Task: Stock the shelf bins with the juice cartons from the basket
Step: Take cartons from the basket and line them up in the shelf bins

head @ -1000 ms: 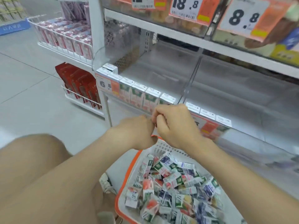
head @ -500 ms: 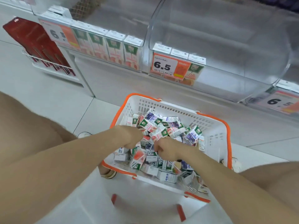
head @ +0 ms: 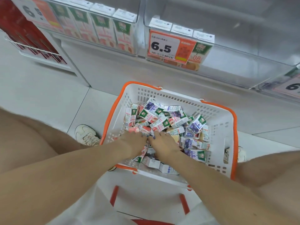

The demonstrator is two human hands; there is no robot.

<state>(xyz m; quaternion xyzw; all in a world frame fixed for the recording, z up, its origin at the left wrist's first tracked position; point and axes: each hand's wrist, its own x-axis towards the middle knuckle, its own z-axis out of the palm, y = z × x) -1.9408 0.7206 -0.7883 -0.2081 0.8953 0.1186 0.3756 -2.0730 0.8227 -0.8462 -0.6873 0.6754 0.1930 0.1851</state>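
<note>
Since 0.5 s ago: both of your hands have sunk further into the pile and drawn closer together, and the view has tipped down onto the basket.

Left hand (head: 133, 141): back up, fingers dug down among the cartons (head: 162, 120), tips hidden. Cannot tell whether it grips one.

Right hand (head: 164, 144): just beside the left, almost touching it. Fingers reach forward over the pile, tips blurred. Cannot tell whether they pinch anything or only rest there.

The cartons lie in a loose jumble, pink, purple and green faces mixed, none upright. They fill the near and middle part of the basket (head: 234, 127), which is white with an orange rim and stands on the floor between your knees, its far side near the shelf base.

Left bin (head: 139, 21): a front row of pink-and-green cartons, upright and touching.

Right bin (head: 243, 51): three cartons upright at its left front corner, behind a 6.5 tag (head: 168, 46).

A white shoe (head: 86, 135) sits just left of the basket. Red packs (head: 24, 34) fill a wire rack at far left.
</note>
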